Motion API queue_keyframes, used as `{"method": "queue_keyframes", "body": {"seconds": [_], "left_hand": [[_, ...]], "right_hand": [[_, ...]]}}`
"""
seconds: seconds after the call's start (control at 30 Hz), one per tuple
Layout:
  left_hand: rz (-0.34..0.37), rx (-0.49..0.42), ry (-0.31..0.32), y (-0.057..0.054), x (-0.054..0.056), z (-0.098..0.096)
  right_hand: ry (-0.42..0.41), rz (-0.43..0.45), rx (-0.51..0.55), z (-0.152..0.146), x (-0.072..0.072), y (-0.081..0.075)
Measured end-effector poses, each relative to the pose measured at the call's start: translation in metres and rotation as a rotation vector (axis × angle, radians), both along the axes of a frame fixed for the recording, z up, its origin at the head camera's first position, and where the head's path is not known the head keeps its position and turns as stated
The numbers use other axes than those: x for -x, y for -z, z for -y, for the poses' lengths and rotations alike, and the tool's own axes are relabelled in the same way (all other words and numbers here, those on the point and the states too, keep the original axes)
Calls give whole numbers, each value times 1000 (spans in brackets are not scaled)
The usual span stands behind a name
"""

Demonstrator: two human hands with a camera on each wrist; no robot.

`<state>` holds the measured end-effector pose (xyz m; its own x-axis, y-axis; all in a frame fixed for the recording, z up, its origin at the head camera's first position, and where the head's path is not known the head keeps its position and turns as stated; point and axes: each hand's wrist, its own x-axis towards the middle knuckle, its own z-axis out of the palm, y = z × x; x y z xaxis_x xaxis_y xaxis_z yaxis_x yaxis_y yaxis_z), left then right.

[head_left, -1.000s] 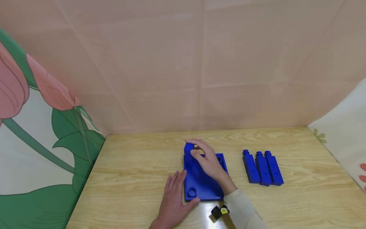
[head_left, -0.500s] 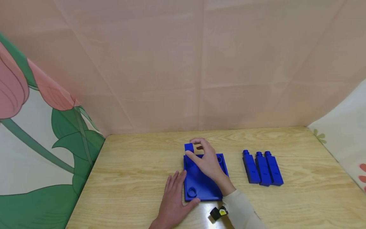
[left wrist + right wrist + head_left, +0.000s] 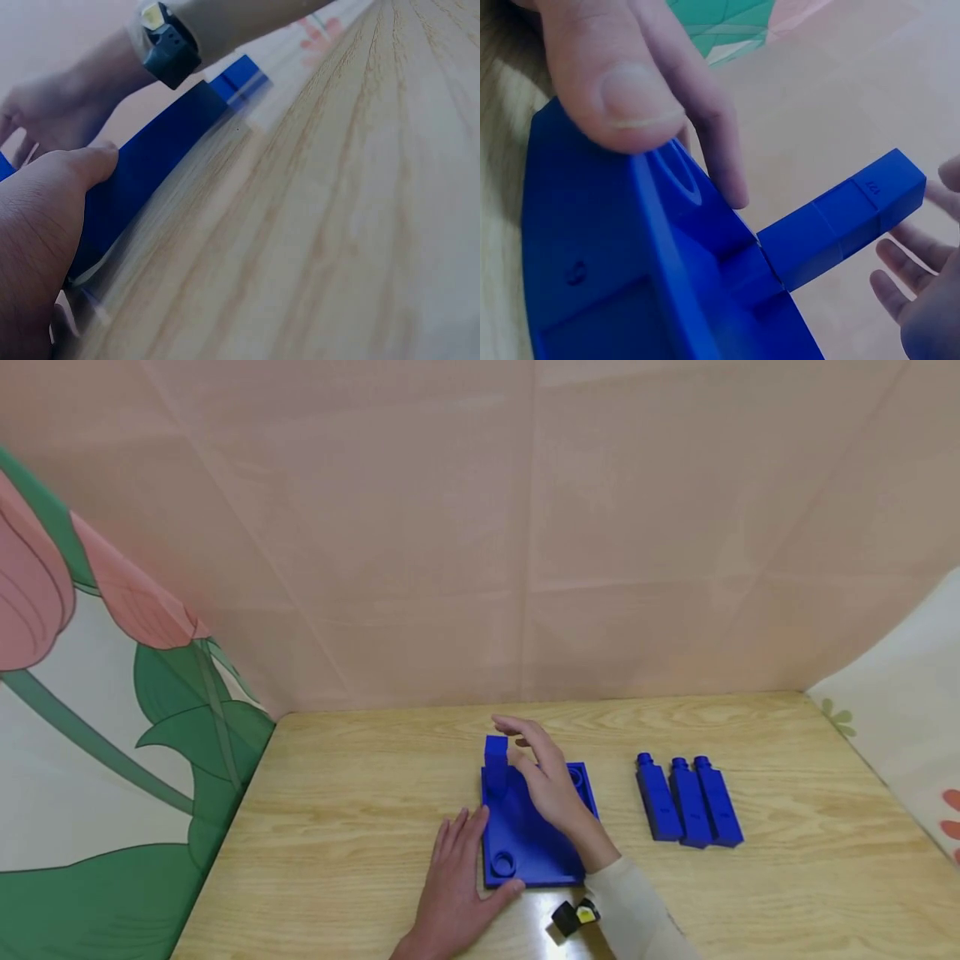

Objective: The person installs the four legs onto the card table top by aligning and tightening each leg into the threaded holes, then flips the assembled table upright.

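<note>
A square blue panel [image 3: 536, 839] with raised rims and round corner sockets lies on the table. One blue block-like leg [image 3: 496, 764] stands upright at its far left corner; in the right wrist view the leg [image 3: 844, 221] meets the panel at its narrower end. My left hand [image 3: 459, 885] holds the panel's near left corner, thumb on the near edge and fingers along the left side. Just right of the leg is my right hand [image 3: 551, 785], its fingers spread and loosely bent, with nothing held. The right hand hides part of the panel's right side.
Three loose blue legs [image 3: 692, 806] with narrow necks lie side by side on the wooden table [image 3: 337, 827], to the right of the panel. A pink cloth [image 3: 412, 568] hangs behind the table. A black device [image 3: 573, 917] sits at my right wrist.
My right hand's thumb and fingers have come off the leg and drawn slightly right. The leg, tilted at first, now stands upright by itself. The left hand stays put.
</note>
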<state>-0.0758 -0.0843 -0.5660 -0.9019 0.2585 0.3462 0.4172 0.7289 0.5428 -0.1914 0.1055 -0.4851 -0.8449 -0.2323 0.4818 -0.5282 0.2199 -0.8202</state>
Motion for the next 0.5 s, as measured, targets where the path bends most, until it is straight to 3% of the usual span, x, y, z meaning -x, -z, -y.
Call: {"method": "queue_keyframes", "body": {"seconds": [0.23, 0.5], "left_hand": [[-35, 9, -3, 1, -1, 0], [-7, 12, -4, 0, 0, 0]], "right_hand": [[-61, 62, -28, -4, 0, -2], [-52, 48, -39, -5, 1, -1]]}}
